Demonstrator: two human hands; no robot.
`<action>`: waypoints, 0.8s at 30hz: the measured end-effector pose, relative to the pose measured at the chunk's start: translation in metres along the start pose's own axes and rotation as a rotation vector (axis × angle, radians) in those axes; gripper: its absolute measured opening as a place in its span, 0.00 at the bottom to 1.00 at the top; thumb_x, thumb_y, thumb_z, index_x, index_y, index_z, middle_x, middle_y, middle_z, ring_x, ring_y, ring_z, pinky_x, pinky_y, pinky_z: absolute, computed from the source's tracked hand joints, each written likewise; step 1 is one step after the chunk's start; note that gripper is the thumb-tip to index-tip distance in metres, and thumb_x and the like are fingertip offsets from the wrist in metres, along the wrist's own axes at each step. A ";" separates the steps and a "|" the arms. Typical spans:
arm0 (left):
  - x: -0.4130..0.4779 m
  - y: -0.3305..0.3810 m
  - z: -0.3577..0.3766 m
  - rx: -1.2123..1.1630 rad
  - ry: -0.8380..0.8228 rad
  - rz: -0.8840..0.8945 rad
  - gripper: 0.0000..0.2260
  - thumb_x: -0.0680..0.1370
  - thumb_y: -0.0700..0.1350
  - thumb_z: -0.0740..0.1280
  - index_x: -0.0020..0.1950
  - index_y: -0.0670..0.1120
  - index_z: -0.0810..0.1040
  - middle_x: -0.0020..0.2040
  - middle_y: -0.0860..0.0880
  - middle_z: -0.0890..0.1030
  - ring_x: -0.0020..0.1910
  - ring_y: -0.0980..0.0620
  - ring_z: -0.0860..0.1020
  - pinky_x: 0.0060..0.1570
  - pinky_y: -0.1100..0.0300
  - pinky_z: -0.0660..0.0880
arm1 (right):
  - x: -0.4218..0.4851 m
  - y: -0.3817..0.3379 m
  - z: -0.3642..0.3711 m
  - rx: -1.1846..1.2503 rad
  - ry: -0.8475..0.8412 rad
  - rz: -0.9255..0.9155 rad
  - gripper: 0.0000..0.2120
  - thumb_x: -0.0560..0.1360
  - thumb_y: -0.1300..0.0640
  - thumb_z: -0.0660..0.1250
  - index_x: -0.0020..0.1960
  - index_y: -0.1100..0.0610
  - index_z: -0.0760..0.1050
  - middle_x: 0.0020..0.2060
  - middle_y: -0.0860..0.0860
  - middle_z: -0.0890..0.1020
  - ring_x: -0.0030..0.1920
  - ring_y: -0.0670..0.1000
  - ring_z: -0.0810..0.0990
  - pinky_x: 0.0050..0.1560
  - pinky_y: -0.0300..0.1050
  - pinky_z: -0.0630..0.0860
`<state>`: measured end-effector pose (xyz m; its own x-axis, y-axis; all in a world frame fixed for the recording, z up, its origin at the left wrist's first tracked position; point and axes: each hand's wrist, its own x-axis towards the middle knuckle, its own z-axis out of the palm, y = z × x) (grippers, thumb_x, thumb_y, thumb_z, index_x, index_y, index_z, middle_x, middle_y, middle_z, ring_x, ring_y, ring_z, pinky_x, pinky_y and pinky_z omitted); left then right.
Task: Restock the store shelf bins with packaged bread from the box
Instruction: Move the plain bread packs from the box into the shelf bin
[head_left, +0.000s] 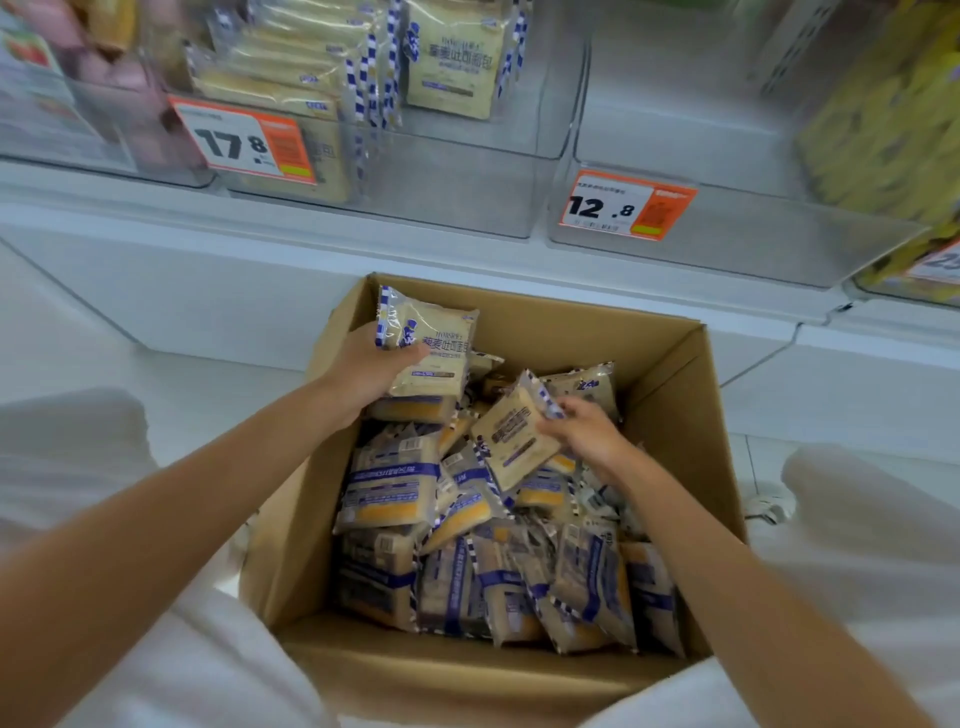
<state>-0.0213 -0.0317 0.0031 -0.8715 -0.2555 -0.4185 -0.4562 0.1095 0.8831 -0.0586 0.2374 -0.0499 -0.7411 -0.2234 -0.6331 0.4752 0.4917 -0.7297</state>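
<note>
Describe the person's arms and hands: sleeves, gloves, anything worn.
The left forearm and right forearm are bare along all that shows; no sleeve edge is in view. The left hand and right hand wear no gloves, and no watch, bracelet or ring shows. The legs are in white clothing.

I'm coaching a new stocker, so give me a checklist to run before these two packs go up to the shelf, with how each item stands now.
1. Left hand grips its pack: ok, thumb on its front.
2. Right hand holds the second pack: ok, fingers at its right edge.
3. Packs match the bin behind the 17.8 tag: ok, same blue-checked wrapper as its stock.
4. Room in that bin: ok, its right part shows bare.
5. Wrappers intact: cannot tell, too blurred.
6. Path from box to bin: ok, nothing between.
</note>
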 end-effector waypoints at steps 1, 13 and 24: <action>0.001 0.001 0.002 -0.003 0.023 0.015 0.09 0.79 0.46 0.70 0.58 0.49 0.79 0.51 0.51 0.84 0.48 0.54 0.82 0.40 0.61 0.76 | -0.003 -0.005 -0.013 0.036 0.030 -0.038 0.08 0.77 0.62 0.69 0.56 0.56 0.77 0.52 0.55 0.83 0.51 0.55 0.83 0.56 0.55 0.80; -0.024 0.025 0.035 -0.159 -0.359 -0.040 0.21 0.75 0.56 0.70 0.65 0.51 0.76 0.58 0.50 0.83 0.57 0.51 0.82 0.53 0.53 0.81 | -0.028 -0.043 -0.001 0.588 -0.042 -0.062 0.17 0.81 0.58 0.62 0.68 0.61 0.70 0.60 0.60 0.81 0.58 0.58 0.81 0.61 0.60 0.76; -0.040 0.067 -0.008 -0.022 -0.157 0.119 0.27 0.71 0.48 0.78 0.65 0.42 0.71 0.55 0.47 0.81 0.55 0.51 0.79 0.54 0.57 0.73 | -0.073 -0.138 0.014 0.119 0.139 -0.390 0.26 0.72 0.58 0.75 0.68 0.56 0.70 0.58 0.51 0.80 0.57 0.52 0.79 0.49 0.41 0.76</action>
<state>-0.0161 -0.0222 0.0811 -0.9371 -0.0889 -0.3376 -0.3460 0.1084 0.9319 -0.0636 0.1741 0.0933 -0.9289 -0.2541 -0.2692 0.1921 0.2908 -0.9373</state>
